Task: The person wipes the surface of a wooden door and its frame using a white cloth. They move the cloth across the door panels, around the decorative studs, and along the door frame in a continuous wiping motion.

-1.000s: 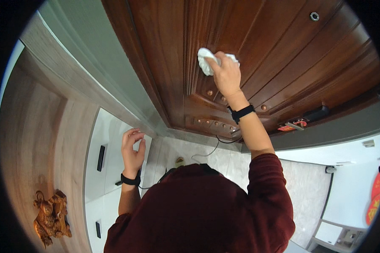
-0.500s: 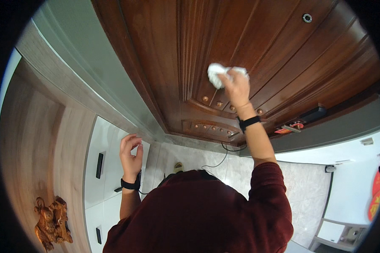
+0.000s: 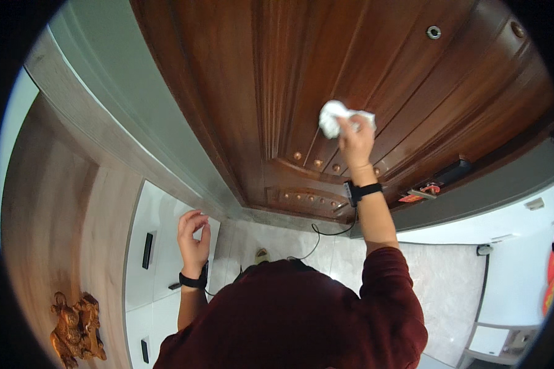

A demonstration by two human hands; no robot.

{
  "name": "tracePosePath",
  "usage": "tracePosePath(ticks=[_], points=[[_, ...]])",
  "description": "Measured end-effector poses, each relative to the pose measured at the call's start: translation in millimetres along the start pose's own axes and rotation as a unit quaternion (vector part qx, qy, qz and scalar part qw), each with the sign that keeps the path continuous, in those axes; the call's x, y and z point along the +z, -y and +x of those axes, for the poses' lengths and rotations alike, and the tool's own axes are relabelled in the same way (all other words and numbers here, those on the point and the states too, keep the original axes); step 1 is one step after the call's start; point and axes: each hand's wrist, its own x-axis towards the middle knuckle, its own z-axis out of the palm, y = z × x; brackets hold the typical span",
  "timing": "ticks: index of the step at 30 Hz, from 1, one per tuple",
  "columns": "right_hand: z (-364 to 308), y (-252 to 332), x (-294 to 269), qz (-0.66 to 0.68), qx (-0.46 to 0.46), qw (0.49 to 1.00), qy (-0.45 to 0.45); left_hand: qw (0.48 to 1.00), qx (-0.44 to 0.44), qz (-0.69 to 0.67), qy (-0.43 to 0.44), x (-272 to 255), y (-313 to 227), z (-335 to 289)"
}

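Observation:
Against the lower middle of a brown wooden door (image 3: 228, 80), my right hand (image 3: 357, 144) presses a crumpled white cloth (image 3: 332, 118). Its fingers are closed over the cloth, which bunches out on both sides of them. Below the cloth a row of round copper-coloured studs (image 3: 317, 163) runs across the door panel. My left hand (image 3: 193, 237) hangs in the air beside white cabinet fronts (image 3: 159, 212), holding nothing, its fingers loosely curled and apart from the thumb. Both wrists wear black bands.
A door handle (image 3: 429, 192) with a red ornament and a black lock box (image 3: 452, 171) sit at the door's right side. A peephole (image 3: 434, 32) is higher up. On the left, a carved wooden figure (image 3: 77, 329) rests on a wood surface. A black cable (image 3: 317, 246) hangs above the tiled floor.
My right hand and the cloth have shifted slightly right and down over the door panel. The left hand stays nearly in place, and the view has tilted a little.

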Motion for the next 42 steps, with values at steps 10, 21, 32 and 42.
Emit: tracePosePath(ticks=[10, 21, 32, 42], points=[[0, 37, 10, 0.068, -0.001, 0.996, 0.057, 1.0, -0.019, -0.008, 0.02, 5, -4, 8], [-42, 66, 60, 0.058, -0.057, 0.989, 0.125, 1.0, -0.01, -0.014, -0.002, 15, -13, 10], [-62, -10, -11, -0.026, 0.065, 0.993, 0.096, 1.0, -0.019, -0.007, -0.002, 6, -3, 3], [-125, -13, 8, 0.002, 0.068, 0.985, 0.157, 1.0, -0.019, -0.011, 0.014, 16, -13, 11]])
